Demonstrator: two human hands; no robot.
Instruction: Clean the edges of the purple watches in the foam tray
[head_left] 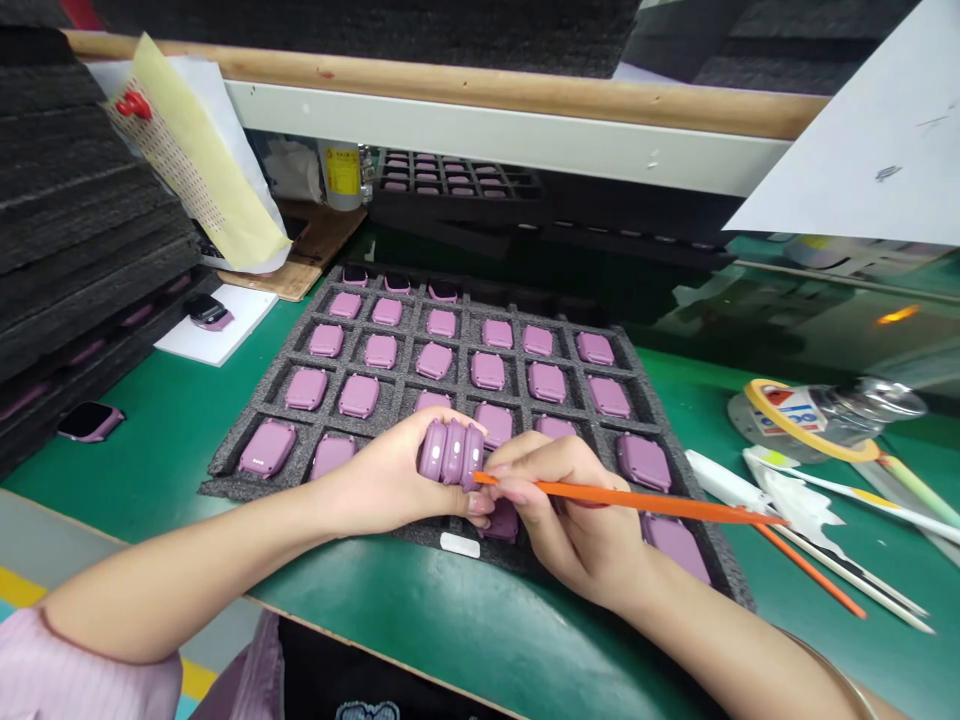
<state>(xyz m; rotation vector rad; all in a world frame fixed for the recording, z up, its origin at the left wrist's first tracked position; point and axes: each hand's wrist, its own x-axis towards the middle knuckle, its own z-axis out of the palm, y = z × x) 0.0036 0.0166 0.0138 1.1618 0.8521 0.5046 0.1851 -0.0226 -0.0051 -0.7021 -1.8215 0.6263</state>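
At lower centre of the frame, three mauve watch bodies (450, 452) are clamped together, seemingly on edge, in the left hand (382, 478). An orange plastic spudger (630, 500) is pinched in the right hand (570, 515), its tip at the watches. Beneath, further watches (487, 370) sit in a dark foam tray (229, 480) on a green bench mat (150, 450).

the rounded mauve plastic watch cases (452, 452) have a smooth, faintly satin finish, while the flat orange plastic stick (630, 502) looks matt. the charcoal foam tray (465, 308) is rough and open-celled (rather like a coarse sponge), the green bench mat (480, 620) is smooth with a soft sheen, and the pale wooden rail (450, 82) has a low gloss.
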